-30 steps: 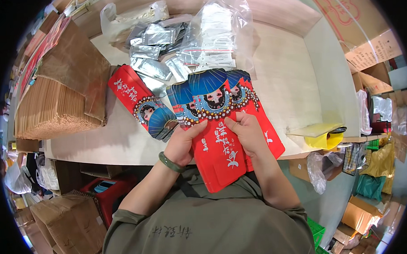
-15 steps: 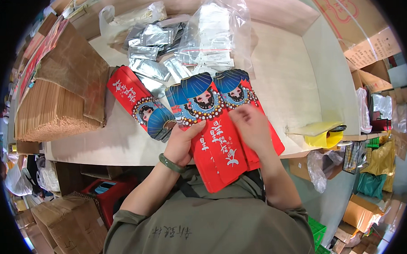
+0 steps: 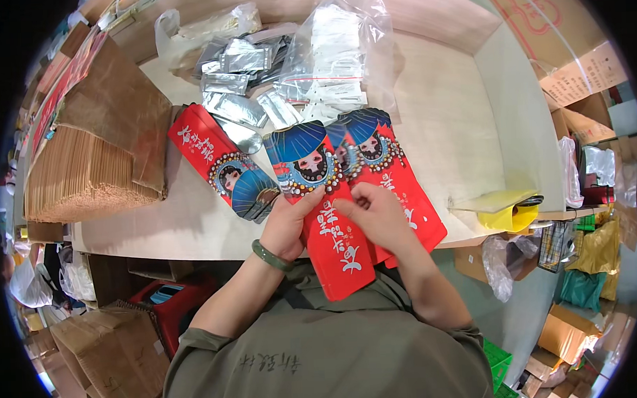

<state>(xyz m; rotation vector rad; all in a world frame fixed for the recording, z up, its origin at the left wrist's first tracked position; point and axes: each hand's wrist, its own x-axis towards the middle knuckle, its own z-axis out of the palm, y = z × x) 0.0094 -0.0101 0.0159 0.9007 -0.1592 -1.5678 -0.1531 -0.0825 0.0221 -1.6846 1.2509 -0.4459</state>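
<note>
My left hand (image 3: 288, 224) grips a stack of red pouches (image 3: 338, 251), with its thumb on top. Each pouch is flat and long, printed with a face under a blue headdress and pale lettering. My right hand (image 3: 379, 214) has its fingers curled at the stack's right edge, closed on a blurred red pouch (image 3: 348, 154) that sticks out there. Right beside it, a fanned pile of the same pouches (image 3: 417, 206) overlaps the table's front edge. Another fanned pile (image 3: 215, 157) lies slanted to the left of my left hand.
Silver sachets (image 3: 241, 107) are heaped at the back of the table (image 3: 441, 89), beside a clear bag of white packets (image 3: 336, 51). A carton tightly packed with brown card edges (image 3: 93, 165) stands at left. Yellow sheets (image 3: 508, 213) lie at the right front corner.
The pouches fanned out in my left hand are now squared together. My right hand has come left from the right pile to the stack's edge, and a pouch there is moving.
</note>
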